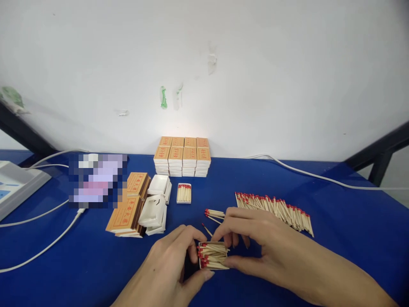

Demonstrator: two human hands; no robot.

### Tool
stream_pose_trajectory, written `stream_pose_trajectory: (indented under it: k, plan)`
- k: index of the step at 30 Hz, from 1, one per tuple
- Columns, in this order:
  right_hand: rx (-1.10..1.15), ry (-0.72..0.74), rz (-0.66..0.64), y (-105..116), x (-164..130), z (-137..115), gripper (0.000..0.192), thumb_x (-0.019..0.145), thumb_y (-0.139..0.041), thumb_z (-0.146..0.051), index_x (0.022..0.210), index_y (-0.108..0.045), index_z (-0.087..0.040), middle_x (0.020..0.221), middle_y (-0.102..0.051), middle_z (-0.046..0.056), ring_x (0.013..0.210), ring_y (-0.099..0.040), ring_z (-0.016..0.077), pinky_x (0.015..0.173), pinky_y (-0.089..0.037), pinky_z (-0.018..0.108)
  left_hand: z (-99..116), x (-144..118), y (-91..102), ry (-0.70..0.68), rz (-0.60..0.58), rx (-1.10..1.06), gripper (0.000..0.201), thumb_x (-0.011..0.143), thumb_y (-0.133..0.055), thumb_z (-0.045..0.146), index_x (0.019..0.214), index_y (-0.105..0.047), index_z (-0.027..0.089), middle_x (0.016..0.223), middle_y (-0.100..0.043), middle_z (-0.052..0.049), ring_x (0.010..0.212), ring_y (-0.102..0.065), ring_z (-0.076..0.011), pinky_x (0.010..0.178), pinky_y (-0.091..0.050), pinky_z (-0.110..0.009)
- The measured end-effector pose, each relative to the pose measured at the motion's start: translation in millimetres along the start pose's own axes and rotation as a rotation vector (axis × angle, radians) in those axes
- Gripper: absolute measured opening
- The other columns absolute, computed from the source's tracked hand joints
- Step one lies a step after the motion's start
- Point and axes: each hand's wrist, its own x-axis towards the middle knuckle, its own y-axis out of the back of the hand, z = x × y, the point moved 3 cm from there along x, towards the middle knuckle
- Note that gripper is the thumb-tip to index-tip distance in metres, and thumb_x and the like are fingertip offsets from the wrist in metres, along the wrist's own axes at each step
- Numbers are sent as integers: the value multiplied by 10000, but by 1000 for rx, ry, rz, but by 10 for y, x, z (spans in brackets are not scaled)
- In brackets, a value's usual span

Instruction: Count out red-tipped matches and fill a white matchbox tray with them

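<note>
A matchbox tray (pixel 213 267) full of red-tipped matches (pixel 214 255) sits low in the middle, at the table's front part. My left hand (pixel 174 262) grips its left end, index finger at the far edge and thumb at the near one. At the other end, my right hand (pixel 255 247) has its thumb and index finger at the right corners of the tray. Some matches in it lie unevenly, with ends poking past the right end. Just beyond the tray are a single loose match (pixel 207 229) and a few matches (pixel 214 213) partly covered by my right hand.
A long pile of matches (pixel 275 209) spreads at the right. One filled tray (pixel 184 193) stands mid-table. Left of it are stacked white trays (pixel 152 211) and orange matchbox sleeves (pixel 128 213). Stacked matchboxes (pixel 182 155) stand against the wall. White cables (pixel 60 245) cross the blue table.
</note>
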Motion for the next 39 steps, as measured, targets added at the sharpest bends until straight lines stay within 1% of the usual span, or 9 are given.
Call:
stream_pose_trajectory:
  k: [3, 4, 8, 14, 19, 24, 29, 34, 39]
  plan:
    - [29, 8, -2, -36, 12, 9, 109, 1063, -706, -455, 1080, -741, -353, 1089, -719, -46, 1009, -673, 168, 887, -508, 294, -5, -20, 35, -33, 106, 20, 505, 812, -858, 100, 1246, -646, 245, 866, -658, 90, 477, -499, -62, 522, -486, -199]
    - [41, 14, -9, -49, 15, 2, 95, 1070, -699, -435, 1075, -736, -347, 1090, -720, -50, 997, -674, 161, 887, -508, 291, 4, -30, 56, -44, 142, 39, 530, 798, -879, 98, 1251, -647, 246, 876, -667, 90, 470, -515, -61, 512, -497, -195]
    - [57, 20, -1, -80, 3, -44, 112, 1083, -679, -436, 1065, -719, -333, 1081, -715, -50, 1013, -672, 160, 898, -505, 291, 91, -53, 116, -124, 175, 146, 331, 877, -854, 128, 1145, -721, 269, 961, -696, 64, 486, -575, -61, 491, -515, -186]
    - [11, 7, 83, -46, 20, -91, 125, 1074, -694, -418, 1027, -715, -303, 1033, -672, -33, 894, -637, 145, 787, -489, 287, 142, -58, 99, -195, 173, 190, 230, 998, -744, 178, 1208, -739, 273, 1030, -723, 39, 618, -704, -94, 584, -589, -188]
    - [-62, -41, 217, 18, 99, -68, 54, 1047, -709, -255, 999, -723, -277, 938, -633, -17, 777, -596, 140, 688, -448, 289, 129, -70, 99, -207, 157, 200, 236, 1054, -681, 201, 1265, -737, 292, 1024, -724, 38, 685, -747, -110, 589, -593, -188]
    - [-73, -68, 266, -8, 107, -21, 104, 1077, -655, -253, 1005, -729, -266, 961, -643, -8, 781, -599, 138, 692, -449, 296, 116, -76, 70, -259, 152, 187, 273, 1116, -591, 227, 1348, -713, 303, 1062, -704, 15, 750, -771, -119, 669, -628, -215]
    - [-16, -89, 209, -1, 83, -58, 214, 1102, -628, -367, 947, -732, -262, 944, -679, -6, 796, -621, 147, 699, -455, 306, 105, -86, 51, -238, 139, 205, 254, 1107, -601, 224, 1323, -708, 303, 1072, -707, 2, 766, -777, -145, 694, -653, -247]
    - [-20, -102, 121, 68, 20, -22, 146, 1078, -652, -401, 1024, -730, -290, 935, -722, -20, 806, -646, 162, 700, -466, 311, 102, -101, 54, -177, 108, 239, 253, 1071, -658, 213, 1302, -714, 300, 1077, -727, -2, 818, -793, -176, 750, -683, -285]
    - [-53, -158, 88, 112, -43, 84, 166, 1058, -670, -425, 973, -728, -294, 906, -724, -27, 772, -637, 164, 655, -455, 306, 68, -122, 49, -154, 118, 272, 242, 1088, -635, 236, 1305, -712, 309, 1078, -731, -3, 820, -792, -187, 749, -685, -307]
